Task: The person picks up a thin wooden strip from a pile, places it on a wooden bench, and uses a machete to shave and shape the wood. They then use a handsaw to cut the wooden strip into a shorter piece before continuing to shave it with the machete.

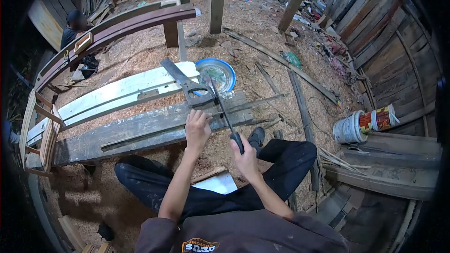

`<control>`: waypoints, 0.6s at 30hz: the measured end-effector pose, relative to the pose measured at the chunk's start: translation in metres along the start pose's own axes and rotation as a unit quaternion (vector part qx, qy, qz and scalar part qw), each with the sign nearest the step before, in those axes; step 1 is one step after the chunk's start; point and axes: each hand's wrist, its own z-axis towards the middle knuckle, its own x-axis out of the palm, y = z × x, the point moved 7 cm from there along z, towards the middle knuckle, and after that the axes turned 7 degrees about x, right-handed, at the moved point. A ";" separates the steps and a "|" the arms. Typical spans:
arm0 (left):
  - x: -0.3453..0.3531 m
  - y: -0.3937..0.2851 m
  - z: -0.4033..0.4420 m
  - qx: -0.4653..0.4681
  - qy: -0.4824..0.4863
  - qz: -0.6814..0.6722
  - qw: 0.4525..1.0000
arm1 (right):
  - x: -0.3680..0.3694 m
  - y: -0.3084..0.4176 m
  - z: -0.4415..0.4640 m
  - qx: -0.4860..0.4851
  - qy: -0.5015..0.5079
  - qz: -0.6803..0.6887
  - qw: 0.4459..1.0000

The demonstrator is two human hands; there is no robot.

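Observation:
My right hand [244, 157] is wrapped round the black handle of a long, thin-bladed tool [223, 107], seen nearly edge-on. Its blade points away from me and crosses a narrow wooden strip [154, 134] on the grey plank bench [89, 143]. Over that strip my left hand [198, 129] rests with bent fingers, closed on it; the fingertips are partly hidden. Just beyond lies a handsaw [180, 78], its grip close to my left hand and its blade across a pale board [108, 89]. Behind the blade tip stands a blue-rimmed basin [228, 72].
Wood shavings cover the ground. Wooden frames [48, 136] stand at the left, and a person [72, 30] sits farther back. At the right are white buckets [349, 129] and stacked timber [389, 173]. Posts [217, 2] rise ahead. A white piece [218, 183] lies by my legs.

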 end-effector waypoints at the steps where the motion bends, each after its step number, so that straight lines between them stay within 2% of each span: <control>1: 0.000 0.000 0.000 -0.001 0.001 0.001 1.000 | -0.002 -0.002 -0.004 0.019 0.011 0.022 1.000; 3: 0.000 0.000 -0.003 0.000 0.006 0.002 1.000 | 0.006 -0.007 -0.003 0.013 0.005 0.000 1.000; 5: 0.001 0.001 -0.001 0.004 0.001 -0.005 1.000 | 0.012 -0.005 0.006 -0.075 -0.063 -0.083 0.992; 6: 0.000 0.000 -0.003 0.004 0.006 -0.005 1.000 | 0.015 -0.002 0.006 -0.087 -0.084 -0.132 0.984; 9: 0.000 -0.001 -0.001 -0.002 0.004 0.000 1.000 | 0.011 0.004 0.005 -0.098 -0.062 -0.203 0.972; 11: -0.003 -0.002 -0.001 0.000 -0.007 -0.020 1.000 | -0.001 0.010 0.004 -0.101 -0.063 -0.199 0.973; 13: -0.006 -0.001 0.000 -0.007 -0.002 -0.025 1.000 | -0.008 -0.007 0.013 -0.012 -0.007 -0.005 1.000; 15: -0.007 0.001 0.003 -0.016 0.005 -0.033 0.999 | -0.012 -0.010 0.012 -0.010 -0.004 0.007 1.000; 17: -0.018 0.001 0.004 -0.002 -0.024 -0.066 0.998 | -0.017 -0.006 0.011 -0.041 -0.065 0.013 0.997; 18: -0.026 0.001 0.005 -0.003 -0.023 -0.063 0.998 | -0.014 -0.002 0.014 -0.041 -0.062 0.014 0.997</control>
